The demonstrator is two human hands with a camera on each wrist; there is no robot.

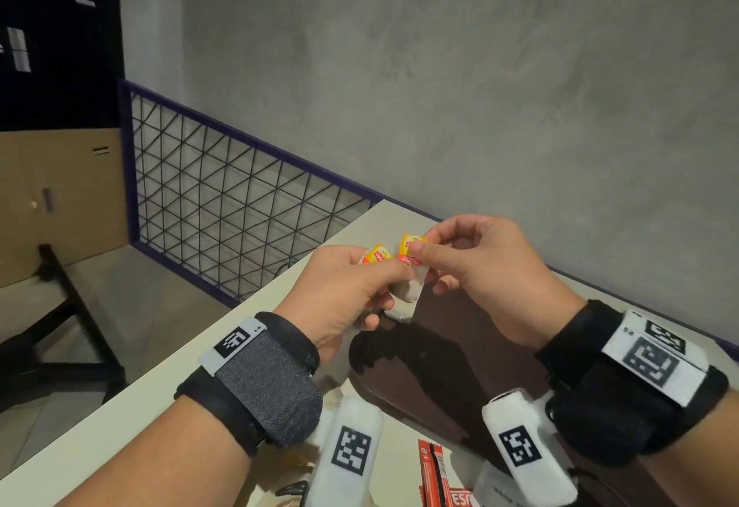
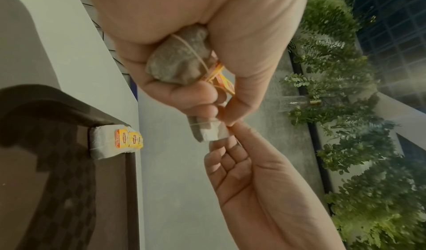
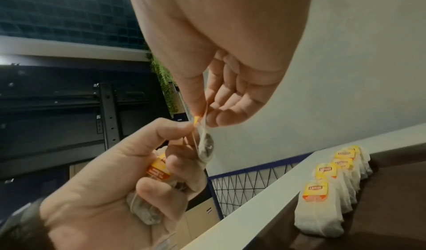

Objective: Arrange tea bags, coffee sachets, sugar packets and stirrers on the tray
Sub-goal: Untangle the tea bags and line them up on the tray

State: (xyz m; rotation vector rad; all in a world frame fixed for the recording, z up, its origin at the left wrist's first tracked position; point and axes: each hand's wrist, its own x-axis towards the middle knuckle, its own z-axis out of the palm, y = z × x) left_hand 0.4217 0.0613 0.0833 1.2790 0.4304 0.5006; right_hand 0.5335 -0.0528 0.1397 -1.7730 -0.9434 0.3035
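Behind hands [image 3: 196,126], right wrist alone shows tray-edge tea bags [image 3: 327,195].

I count five tea bags [image 3: 322,210] lined on one tray [image 3: 392,208], two more between my hands, two red sachets [image 1: 434,470].

Head camera looked forward and down from above both wrists, wall at 12 o'clock, dark brown plastic tray [image 1: 436,350] below the hands. Left wrist camera sat close behind its palm, rolled sideways, tray at 8 o'clock. Right wrist camera, equally close, had tray at 4 o'clock. All three views shared the yellow-tagged white paper tea bags [image 3: 322,197].
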